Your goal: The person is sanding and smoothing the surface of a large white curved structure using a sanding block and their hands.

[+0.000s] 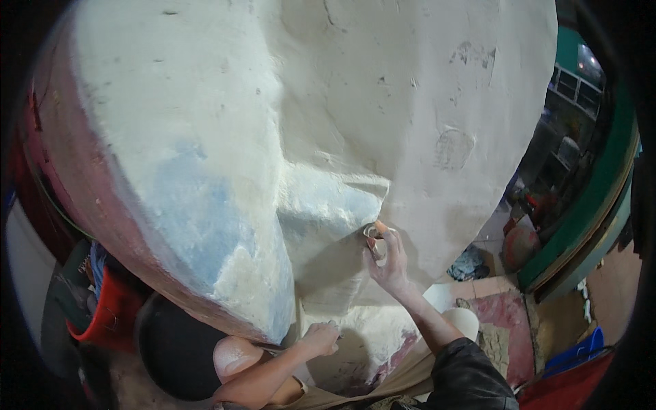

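A huge, pale cream sculpted form (342,89) with blue-tinted patches fills most of the view. At the outer corner of its projecting ledge (328,198), my right hand (391,263) pinches a small curled, pale strip (375,240), perhaps sandpaper. The strip touches or nearly touches the surface just under that corner. Lower down, my left hand (320,339) is closed in a loose fist, close to the form's bottom edge. Something small and grey may show at its fingertips, but I cannot make out what it is.
At the lower left stand a red bucket (113,311) and a round black tub (178,348). My knees flank the form's base. On the right are a green board (581,212), a dark cloth bundle (468,264), a blue container (577,352) and a stained reddish mat (509,328).
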Tool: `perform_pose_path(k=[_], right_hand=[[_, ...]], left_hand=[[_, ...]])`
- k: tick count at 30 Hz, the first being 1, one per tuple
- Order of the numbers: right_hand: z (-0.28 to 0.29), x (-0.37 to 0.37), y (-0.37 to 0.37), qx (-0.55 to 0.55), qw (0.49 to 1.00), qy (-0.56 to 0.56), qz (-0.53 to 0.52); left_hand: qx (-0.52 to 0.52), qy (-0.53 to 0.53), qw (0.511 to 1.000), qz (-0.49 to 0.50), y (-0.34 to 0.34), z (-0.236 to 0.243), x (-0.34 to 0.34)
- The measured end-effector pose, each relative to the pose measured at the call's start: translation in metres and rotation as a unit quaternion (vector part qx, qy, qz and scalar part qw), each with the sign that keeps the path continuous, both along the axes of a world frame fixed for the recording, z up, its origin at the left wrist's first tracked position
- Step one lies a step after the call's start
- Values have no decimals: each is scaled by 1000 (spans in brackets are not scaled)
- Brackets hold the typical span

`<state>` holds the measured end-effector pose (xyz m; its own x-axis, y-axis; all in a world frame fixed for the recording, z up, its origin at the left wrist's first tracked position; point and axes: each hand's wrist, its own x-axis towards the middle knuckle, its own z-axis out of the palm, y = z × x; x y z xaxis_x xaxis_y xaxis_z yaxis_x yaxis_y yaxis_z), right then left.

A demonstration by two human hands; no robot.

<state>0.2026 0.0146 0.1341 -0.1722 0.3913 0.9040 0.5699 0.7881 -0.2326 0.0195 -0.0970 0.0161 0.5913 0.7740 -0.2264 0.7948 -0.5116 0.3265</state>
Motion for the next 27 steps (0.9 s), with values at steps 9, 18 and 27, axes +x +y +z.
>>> perform_pose_path(k=[9, 18, 27], right_hand=[[72, 3, 14, 177, 981, 73, -19], [166, -20, 65, 298, 930, -191, -98], [155, -38, 52, 201, 878, -412, -137]], left_hand=[[-31, -7, 999, -4, 5, -18, -3], [3, -66, 997, 28, 5, -24, -3], [26, -121, 992, 15, 3, -29, -10]])
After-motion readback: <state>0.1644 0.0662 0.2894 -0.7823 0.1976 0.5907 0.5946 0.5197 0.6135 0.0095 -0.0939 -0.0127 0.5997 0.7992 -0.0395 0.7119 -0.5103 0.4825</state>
